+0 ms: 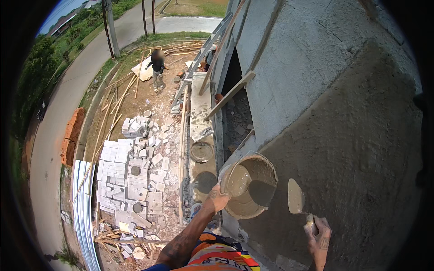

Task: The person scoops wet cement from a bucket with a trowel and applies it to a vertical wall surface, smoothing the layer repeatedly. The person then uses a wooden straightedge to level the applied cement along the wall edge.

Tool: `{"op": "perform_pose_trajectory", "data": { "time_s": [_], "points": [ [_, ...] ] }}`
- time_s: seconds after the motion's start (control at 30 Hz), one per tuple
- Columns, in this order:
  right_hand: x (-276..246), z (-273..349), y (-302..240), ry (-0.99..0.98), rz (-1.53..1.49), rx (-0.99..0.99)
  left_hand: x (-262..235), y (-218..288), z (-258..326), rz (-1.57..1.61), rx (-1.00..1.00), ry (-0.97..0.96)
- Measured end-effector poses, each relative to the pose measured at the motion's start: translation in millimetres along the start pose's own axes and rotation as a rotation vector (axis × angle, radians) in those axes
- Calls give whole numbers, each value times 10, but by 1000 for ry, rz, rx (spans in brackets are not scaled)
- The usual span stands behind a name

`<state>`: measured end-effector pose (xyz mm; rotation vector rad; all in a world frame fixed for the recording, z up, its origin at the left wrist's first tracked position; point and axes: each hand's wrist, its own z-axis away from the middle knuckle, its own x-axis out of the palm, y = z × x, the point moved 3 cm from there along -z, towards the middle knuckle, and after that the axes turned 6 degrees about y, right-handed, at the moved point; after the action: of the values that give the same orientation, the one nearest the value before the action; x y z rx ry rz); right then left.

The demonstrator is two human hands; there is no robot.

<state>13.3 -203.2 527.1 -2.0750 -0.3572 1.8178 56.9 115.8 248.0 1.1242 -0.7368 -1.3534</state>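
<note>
I have the left hand (218, 198) closed on the near-left rim of a round, mortar-smeared grey bucket (261, 169), its mouth turned up toward my head camera so I can see in. Wet grey mortar (238, 179) lies inside, partly lit and partly in shadow; from up here I cannot tell whether the bucket rests on anything. My right hand (319, 231) is wrapped around the short handle of a trowel with a pale, rounded blade (295, 197), which sits to the right of the bucket, well apart from its rim. I see the blade against the dark, rough rendered part of the wall (357, 153), but I can't judge whether it touches. Higher up, the wall surface (312, 63) is lighter grey. Beyond the bucket, a second round, mortar-stained container (202, 151) stands near the end of a long grey board (201, 104). Down on the ground to my left I make out stacked white rectangular blocks (113, 167), long silver metal bars (82, 203) and a pile of orange bricks (73, 131). A co-worker in a dark top (157, 65) stands farther off.
</note>
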Motion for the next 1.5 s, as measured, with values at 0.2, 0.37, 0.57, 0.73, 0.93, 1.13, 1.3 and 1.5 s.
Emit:
{"op": "perform_pose_trajectory", "data": {
  "time_s": [0.2, 0.37, 0.57, 0.73, 0.93, 1.13, 1.3, 1.5],
  "points": [
    [1162, -42, 128, -14, 362, -408, -31, 345, 94, -168, 194, 33],
    [1413, -316, 52, 113, 598, -498, 34, 848, 93, -109, 3, -143],
    [1577, -287, 55, 123, 542, -611, 92, 1452, 142, -149, 224, -141],
    [1321, -356, 157, 259, 606, -615, 52, 1540, 103, -359, 284, -99],
    [1345, -408, -3, 169, 473, -677, 206, 1376, 109, -133, 476, -155],
    [1109, -423, -11, 186, 649, -598, 245, 1412, 100, -315, 420, -100],
    [1157, -490, -32, -13, 694, -487, 372, 1690, 430, -535, 647, -13],
    [1295, -248, 478, -221, 231, -215, 396, 1728, 605, -500, 466, -63]
  ]
}}
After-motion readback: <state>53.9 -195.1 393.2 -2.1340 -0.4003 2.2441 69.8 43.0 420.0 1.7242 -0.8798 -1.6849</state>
